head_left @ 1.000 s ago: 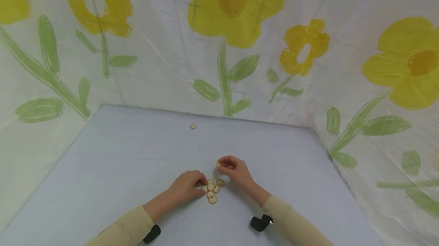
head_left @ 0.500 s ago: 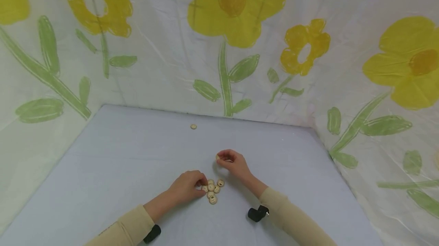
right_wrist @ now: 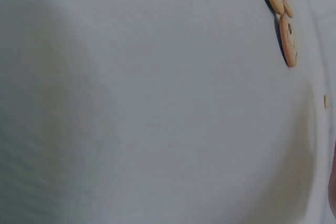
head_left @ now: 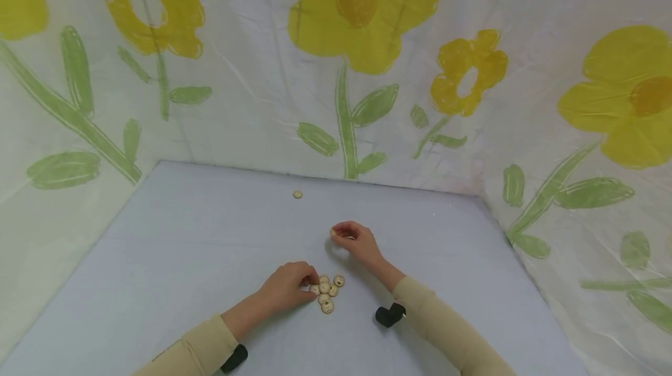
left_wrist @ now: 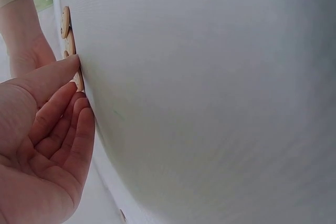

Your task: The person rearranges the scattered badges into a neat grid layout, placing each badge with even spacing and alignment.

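Observation:
Several small round wooden discs with dark drawn marks lie in an overlapping cluster [head_left: 325,288] on the pale table. My left hand [head_left: 289,284] is at the cluster's left side, thumb and fingers around the leftmost wooden disc [head_left: 315,290]. In the left wrist view that disc [left_wrist: 80,81] shows between the thumb and the fingers, partly hidden. Above and right of the cluster, my right hand [head_left: 359,243] pinches another wooden disc [head_left: 333,233] between thumb and fingertips, over the table. Only an edge of the right hand [right_wrist: 333,190] enters the right wrist view.
A lone wooden disc [head_left: 297,194] lies near the far edge of the table [head_left: 210,207]. A white curtain [head_left: 252,96] painted with yellow flowers stands behind and along the sides. Black wrist devices [head_left: 389,315] hang below both forearms.
My right hand has moved away from the cluster toward the table's far side, carrying its pinched disc. The left hand and the cluster have stayed in place.

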Demonstrator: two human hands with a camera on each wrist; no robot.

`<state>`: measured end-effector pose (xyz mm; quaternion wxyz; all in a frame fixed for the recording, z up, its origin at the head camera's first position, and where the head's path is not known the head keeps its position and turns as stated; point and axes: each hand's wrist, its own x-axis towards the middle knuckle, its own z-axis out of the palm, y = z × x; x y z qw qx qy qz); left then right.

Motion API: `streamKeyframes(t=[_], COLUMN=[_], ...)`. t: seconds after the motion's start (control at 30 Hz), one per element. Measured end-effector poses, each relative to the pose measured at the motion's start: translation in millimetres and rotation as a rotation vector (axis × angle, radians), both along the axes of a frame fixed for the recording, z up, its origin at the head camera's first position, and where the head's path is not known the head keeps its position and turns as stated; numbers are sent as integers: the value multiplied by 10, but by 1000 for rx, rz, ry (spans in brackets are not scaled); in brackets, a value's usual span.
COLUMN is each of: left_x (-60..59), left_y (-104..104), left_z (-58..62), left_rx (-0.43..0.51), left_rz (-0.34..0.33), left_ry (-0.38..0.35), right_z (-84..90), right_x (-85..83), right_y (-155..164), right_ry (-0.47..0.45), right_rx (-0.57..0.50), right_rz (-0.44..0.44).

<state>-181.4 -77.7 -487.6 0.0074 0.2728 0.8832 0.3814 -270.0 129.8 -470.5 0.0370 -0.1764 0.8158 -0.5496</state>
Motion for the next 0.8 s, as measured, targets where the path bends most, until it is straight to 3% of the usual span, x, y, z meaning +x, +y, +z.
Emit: streamKeyframes(t=[0.27, 0.47, 0.57, 0.7, 0.8], left_x=[-1, 9, 21, 29, 28], left_y=[4, 4, 8, 12, 10], left_z=[-1, 22, 45, 59, 53], left_rx=[-11, -9, -12, -17, -16], left_rz=[9, 3, 6, 11, 12], left_ry=[-19, -19, -32, -42, -41], right_z=[-294, -324, -166, -118, -275], right_x=[-268, -385, -344, -387, -513], right_y=[1, -4, -35, -51, -37], right_ry=[16, 29, 18, -2, 0], right_rx=[-5, 3, 20, 38, 35], right_rz=[-79, -82, -77, -80, -110])
